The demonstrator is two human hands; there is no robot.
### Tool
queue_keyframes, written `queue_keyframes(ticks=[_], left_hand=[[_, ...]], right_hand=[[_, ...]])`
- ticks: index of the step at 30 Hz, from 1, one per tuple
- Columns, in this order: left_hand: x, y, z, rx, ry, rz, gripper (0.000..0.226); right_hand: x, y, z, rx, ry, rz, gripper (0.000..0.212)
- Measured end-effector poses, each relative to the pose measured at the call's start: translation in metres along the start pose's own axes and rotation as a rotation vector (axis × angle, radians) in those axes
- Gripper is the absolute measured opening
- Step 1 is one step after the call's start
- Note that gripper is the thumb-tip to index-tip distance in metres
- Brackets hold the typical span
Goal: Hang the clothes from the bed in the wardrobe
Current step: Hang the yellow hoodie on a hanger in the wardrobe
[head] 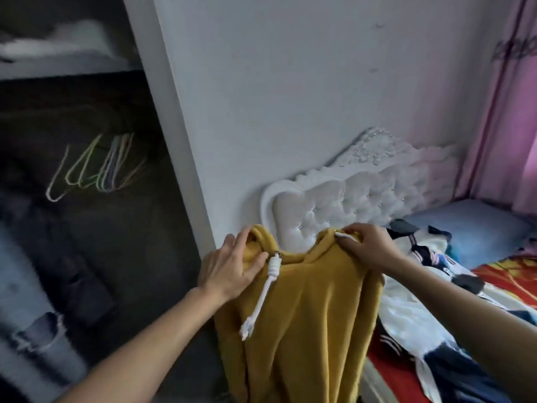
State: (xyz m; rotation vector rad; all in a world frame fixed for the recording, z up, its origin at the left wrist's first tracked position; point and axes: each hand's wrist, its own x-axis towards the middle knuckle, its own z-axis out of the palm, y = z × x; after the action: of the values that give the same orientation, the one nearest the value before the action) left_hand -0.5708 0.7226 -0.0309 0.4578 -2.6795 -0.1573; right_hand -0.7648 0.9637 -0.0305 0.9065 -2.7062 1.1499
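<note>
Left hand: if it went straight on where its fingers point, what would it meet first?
Beyond the yellow hoodie the left hand grips, probably the left edge of the white headboard or the wall beside it; depth unclear.

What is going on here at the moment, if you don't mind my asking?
A person holds a yellow hoodie up by its neckline, left grip and right grip each holding the fabric. No hanger shows in it; empty hangers hang in the wardrobe, and more clothes lie on the bed.

The white side panel [174, 126] is standing between the open wardrobe [87, 242], where hangers [98, 167] are dangling, and the headboard [363, 193].
</note>
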Motion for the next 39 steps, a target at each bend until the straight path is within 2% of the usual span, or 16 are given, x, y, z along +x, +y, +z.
queue_keyframes(ticks=[2, 5, 8, 11, 14, 15, 17, 20, 22, 24, 27, 30, 33, 36, 39], left_hand=[[-0.025, -0.026, -0.019, 0.108, -0.038, 0.026, 0.091], [-0.054, -0.058, -0.048, 0.201, -0.069, -0.025, 0.086], [-0.078, -0.085, -0.072, 0.120, -0.122, -0.187, 0.076], [-0.099, -0.122, -0.095, -0.080, -0.210, -0.389, 0.081], [-0.120, -0.158, -0.111, -0.160, -0.317, -0.459, 0.096], [-0.128, -0.169, -0.115, -0.118, -0.354, -0.467, 0.093], [-0.141, -0.186, -0.122, 0.104, -0.370, -0.446, 0.074], [-0.157, -0.213, -0.131, 0.405, -0.265, -0.427, 0.045], [-0.171, -0.235, -0.135, 0.461, -0.128, -0.450, 0.035], [-0.188, -0.254, -0.139, 0.479, 0.023, -0.434, 0.030], [-0.213, -0.286, -0.143, 0.533, 0.133, -0.428, 0.038], [-0.226, -0.322, -0.151, 0.475, 0.254, -0.390, 0.028], [-0.227, -0.370, -0.158, 0.244, 0.278, -0.326, 0.013], [-0.217, -0.411, -0.170, -0.071, 0.272, -0.424, 0.033], [-0.206, -0.447, -0.181, -0.223, 0.201, -0.432, 0.027]], right_hand=[[-0.013, -0.026, 0.025, 0.006, -0.029, -0.038, 0.030], [-0.026, -0.071, 0.055, 0.021, -0.066, -0.171, 0.023], [-0.026, -0.110, 0.078, 0.005, -0.122, -0.310, 0.025], [-0.016, -0.147, 0.098, -0.050, -0.380, -0.429, 0.049], [-0.012, -0.183, 0.125, -0.178, -0.544, -0.608, 0.077], [-0.010, -0.194, 0.137, -0.259, -0.534, -0.707, 0.077], [-0.006, -0.210, 0.166, -0.351, -0.411, -0.929, 0.061], [-0.001, -0.230, 0.208, -0.308, -0.191, -1.167, 0.039], [-0.001, -0.245, 0.231, -0.238, -0.085, -1.265, 0.028], [-0.001, -0.262, 0.249, -0.152, -0.055, -1.313, 0.025], [0.004, -0.290, 0.279, -0.103, 0.035, -1.361, 0.027], [0.005, -0.321, 0.312, -0.063, 0.025, -1.365, 0.028], [0.005, -0.350, 0.346, -0.048, 0.042, -1.332, 0.031], [0.008, -0.377, 0.377, -0.041, 0.063, -1.263, 0.031], [0.011, -0.401, 0.403, -0.026, 0.088, -1.172, 0.030]])
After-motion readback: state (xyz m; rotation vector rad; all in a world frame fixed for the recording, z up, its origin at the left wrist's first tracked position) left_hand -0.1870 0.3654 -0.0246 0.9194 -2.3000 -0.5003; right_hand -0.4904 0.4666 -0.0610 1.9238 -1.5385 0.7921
